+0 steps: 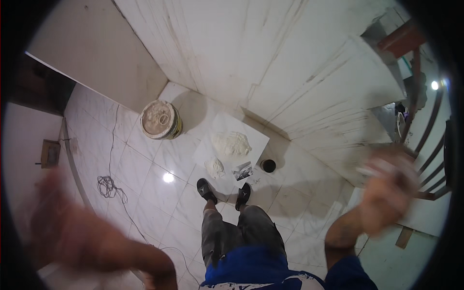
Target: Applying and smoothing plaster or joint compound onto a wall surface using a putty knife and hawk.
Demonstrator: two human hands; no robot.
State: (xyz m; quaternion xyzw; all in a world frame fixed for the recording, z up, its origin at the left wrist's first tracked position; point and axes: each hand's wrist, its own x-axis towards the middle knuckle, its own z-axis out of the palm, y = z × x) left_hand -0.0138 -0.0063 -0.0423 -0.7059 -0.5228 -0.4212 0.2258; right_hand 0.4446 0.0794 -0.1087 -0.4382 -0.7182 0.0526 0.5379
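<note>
My left hand (67,217) is raised at the lower left, badly blurred, so its fingers cannot be read. On the right, my right hand (389,186) is also smeared by motion, beside a dark wooden railing or chair back (430,159); a pale streak crosses its fingers, too blurred to name. Before my sandalled feet lies a white board (258,140) with a large heap of white paste (232,142), a smaller lump (214,167) and a rectangular grey item (242,172). A dark round container (268,166) stands beside the board.
A paste-smeared bucket (161,120) stands by the streaked white wall (299,58). A looped cable (111,188) runs over the tiled floor (145,164) at left, near a small box (50,153) on the side wall. A white panel (87,48) fills the upper left.
</note>
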